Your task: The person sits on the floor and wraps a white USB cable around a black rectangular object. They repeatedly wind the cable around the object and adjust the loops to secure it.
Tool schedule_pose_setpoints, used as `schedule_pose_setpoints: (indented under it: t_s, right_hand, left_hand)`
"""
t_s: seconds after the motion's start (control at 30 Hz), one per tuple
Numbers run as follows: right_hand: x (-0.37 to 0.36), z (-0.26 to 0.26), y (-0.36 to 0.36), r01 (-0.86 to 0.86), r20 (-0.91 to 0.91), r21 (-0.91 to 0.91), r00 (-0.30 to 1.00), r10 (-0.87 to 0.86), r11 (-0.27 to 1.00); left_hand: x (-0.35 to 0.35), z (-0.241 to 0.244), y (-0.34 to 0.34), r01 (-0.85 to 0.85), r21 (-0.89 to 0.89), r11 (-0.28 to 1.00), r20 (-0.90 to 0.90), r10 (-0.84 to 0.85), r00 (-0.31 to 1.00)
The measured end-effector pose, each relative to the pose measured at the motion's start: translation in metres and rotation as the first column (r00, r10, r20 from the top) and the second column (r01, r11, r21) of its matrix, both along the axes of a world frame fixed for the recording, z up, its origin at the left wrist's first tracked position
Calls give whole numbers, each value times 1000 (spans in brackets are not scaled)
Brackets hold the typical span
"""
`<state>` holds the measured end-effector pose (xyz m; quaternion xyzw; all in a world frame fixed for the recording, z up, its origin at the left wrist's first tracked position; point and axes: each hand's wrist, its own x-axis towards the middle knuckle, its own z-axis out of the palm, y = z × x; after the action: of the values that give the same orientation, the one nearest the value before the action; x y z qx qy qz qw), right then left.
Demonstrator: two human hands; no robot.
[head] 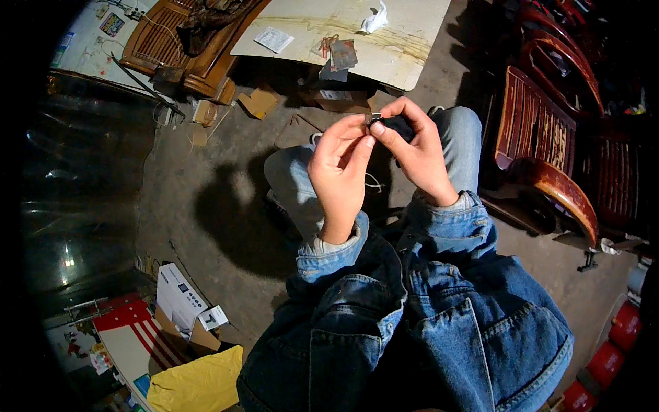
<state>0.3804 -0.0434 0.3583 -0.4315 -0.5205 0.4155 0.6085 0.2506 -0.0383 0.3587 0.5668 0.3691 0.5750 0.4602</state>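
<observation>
Both hands meet in front of the knees, fingertips close together. My right hand (419,149) is closed around a small black object (400,127), whose kind I cannot tell. A thin, light metallic piece (376,114) shows at the fingertips between the hands. My left hand (342,162) has thumb and index finger bent towards that piece; whether they pinch it is too small to tell. Beyond the hands stands a pale table (401,64) with sandpaper-like sheets (343,55), a printed paper (274,39) and a crumpled white tissue (375,19) on it.
A worn red-brown wooden chair (538,123) lies at the right. Ahead on the floor are an open cardboard box (259,102) and scraps. At lower left are a white box (177,293) and a yellow bag (198,381). A slatted wooden furniture piece (154,36) is at upper left.
</observation>
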Motion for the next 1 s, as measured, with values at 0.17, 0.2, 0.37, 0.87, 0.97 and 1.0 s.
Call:
schedule_pose_setpoints:
  t_s: [0.17, 0.2, 0.37, 0.87, 0.97, 1.0]
  right_hand:
    - [-3, -1, -3, -25, -305, -30, 952, 15, 999]
    - [-4, -1, -3, -44, -345, -45, 938, 26, 998]
    - [2, -1, 1, -170, -337, -48, 930, 145, 984]
    - [-1, 3, 4, -282, -353, -2, 898, 263, 960]
    - [1, 6, 4, -319, -325, 8, 895, 304, 948]
    - [1, 5, 4, -311, -318, 8, 900, 298, 950]
  left_hand:
    - [8, 0, -5, 28, -26, 999, 54, -27, 998]
    - [6, -1, -5, 33, -45, 998, 11, -33, 999]
    - [3, -4, -6, 57, -33, 998, -88, -59, 994]
    - [1, -2, -7, 100, -59, 993, 67, -96, 993]
    - [0, -2, -6, 106, -53, 993, 75, -102, 992]
    - [1, 0, -6, 114, -57, 992, 84, -109, 991]
